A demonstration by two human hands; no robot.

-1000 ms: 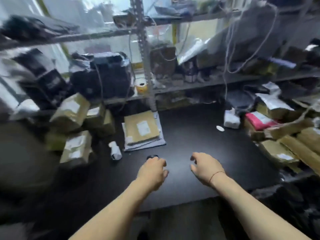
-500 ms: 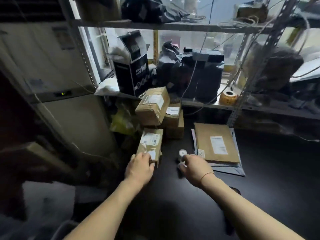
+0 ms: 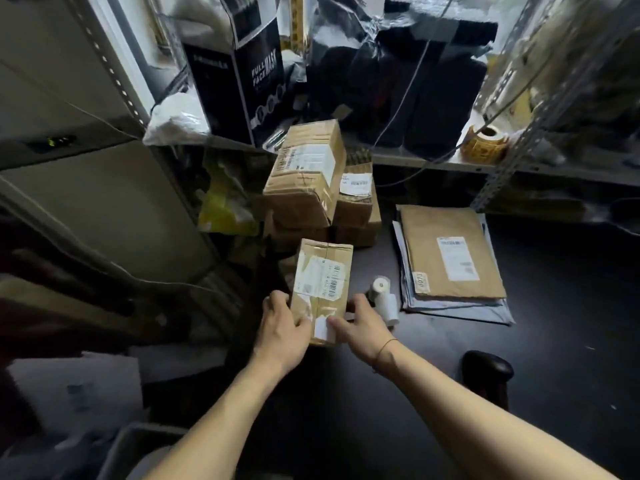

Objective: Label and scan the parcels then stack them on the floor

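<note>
Both hands have closed on the small brown parcel [image 3: 322, 282]. The left hand [image 3: 282, 327] wraps its near left edge with the thumb lying on top. The right hand [image 3: 360, 327] takes the near right corner, its thumb beside a small white sticker on the top face. Each grip is curled round the box, with nothing else held.

A second ago the hands hovered empty over the middle of the bench [image 3: 346, 393]. Half a second ago only the left touched this parcel, while the right was by the white label roll [image 3: 381, 289]. So the pick has just been completed.

The parcel sits at the left end of the bench, in front of the stacked boxes [image 3: 304, 188] and just beside the roll. It already carries a barcode label on top, so labelling looks done or nearly done.

A flat brown envelope [image 3: 453, 251] lies to the right on grey mailers. Nearer the person is a dark handheld object [image 3: 488, 372], probably the scanner. The likely next step is to draw the box toward it, scan, then lower it to the floor.
</note>
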